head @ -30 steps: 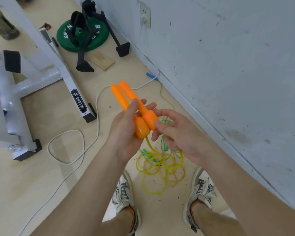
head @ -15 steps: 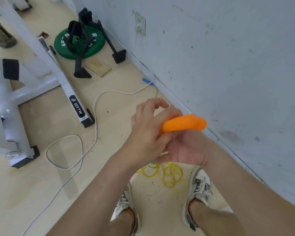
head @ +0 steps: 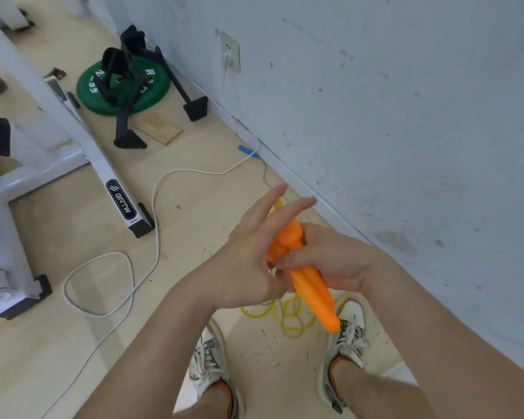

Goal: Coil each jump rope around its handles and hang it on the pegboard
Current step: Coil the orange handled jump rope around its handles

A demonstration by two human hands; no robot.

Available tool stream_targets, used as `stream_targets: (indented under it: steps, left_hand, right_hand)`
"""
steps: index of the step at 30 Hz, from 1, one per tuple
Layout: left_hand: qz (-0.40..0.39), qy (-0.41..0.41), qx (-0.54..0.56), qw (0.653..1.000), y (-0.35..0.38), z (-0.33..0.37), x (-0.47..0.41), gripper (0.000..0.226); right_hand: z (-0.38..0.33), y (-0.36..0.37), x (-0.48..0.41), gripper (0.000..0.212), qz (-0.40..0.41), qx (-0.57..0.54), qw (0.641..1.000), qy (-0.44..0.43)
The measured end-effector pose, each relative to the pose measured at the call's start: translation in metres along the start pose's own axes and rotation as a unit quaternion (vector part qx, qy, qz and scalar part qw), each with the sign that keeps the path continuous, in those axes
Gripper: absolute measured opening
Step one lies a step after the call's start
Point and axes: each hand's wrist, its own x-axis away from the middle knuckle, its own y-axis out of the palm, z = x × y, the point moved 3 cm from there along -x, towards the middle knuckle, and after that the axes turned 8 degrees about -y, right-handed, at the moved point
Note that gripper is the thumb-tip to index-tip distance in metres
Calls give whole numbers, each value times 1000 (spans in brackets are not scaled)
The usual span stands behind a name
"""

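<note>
Handles: the two orange handles (head: 309, 279) are bundled side by side in my right hand (head: 336, 261). A second ago they pointed up and away toward 11 o'clock; half a second ago they lay crosswise; now their free ends point down toward 5 o'clock, over my right shoe (head: 347, 334).

Right hand: wrapped around the middle of both handles, thumb across the front, holding them together.

Left hand: my left hand (head: 248, 261) has let go of the handles it was pinching a second ago. Its fingers (head: 273, 201) are spread wide and point to 1 o'clock, the palm just beside the cord end of the handles. Whether the cord runs across it I cannot tell; that part is blurred.

Rope: the yellow cord (head: 288, 313) lies mostly in loose loops on the floor (head: 194, 207) between my shoes, at 6 o'clock from my hands. A thin stretch shows above my left hand near 12 o'clock.

Meaning: I judge the flip put the cord end up where my left hand can wind; coiling has barely begun.

Pegboard: not in view, so hanging is still far off.

Risk: the floor loops look tangled and may snag as I wind.
</note>
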Motion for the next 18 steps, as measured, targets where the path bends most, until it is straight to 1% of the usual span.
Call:
stream_targets:
  steps: [2, 4, 6, 8, 10, 12, 14, 15, 16, 17, 18]
  left_hand:
    - [-6, -13, -105, 994, 1, -12, -4, 91]
    - [1, -29, -169, 985, 3, -22, -9, 80]
    - [11, -51, -198, 979, 5, -27, -14, 62]
    - [11, -61, -189, 980, 6, -32, -18, 39]
    - [-1, -66, -170, 983, 5, -33, -18, 22]
    - [17, -75, -119, 990, 1, -32, -15, 16]
    - [75, -120, 13, 990, -6, -29, -6, 22]
    - [112, -147, 94, 978, -8, -28, -1, 26]
    - [144, -171, 161, 961, -10, -26, 3, 33]
    - [158, -192, 194, 949, -8, -23, 7, 38]
    - [148, -208, 197, 947, -3, -20, 12, 42]
  right_hand:
    - [-4, -5, 0, 18, -17, 143, 990, 15]
    - [-8, -12, 2, 15, -36, 277, 960, 33]
    - [-13, -17, 5, 16, -61, 343, 937, 34]
    - [-19, -23, 8, 15, -60, 359, 931, 24]
    - [-22, -25, 14, 17, -48, 335, 941, 16]
    - [-26, -23, 24, 15, -45, 271, 962, 1]
    - [-36, -13, 41, 16, -30, 160, 986, -42]
    - [-46, -7, 51, 19, -13, 99, 992, -79]
    - [-59, 0, 61, 23, 8, 42, 992, -121]
    - [-75, 9, 73, 28, 24, -10, 986, -163]
    - [-94, 17, 84, 31, 37, -50, 977, -205]
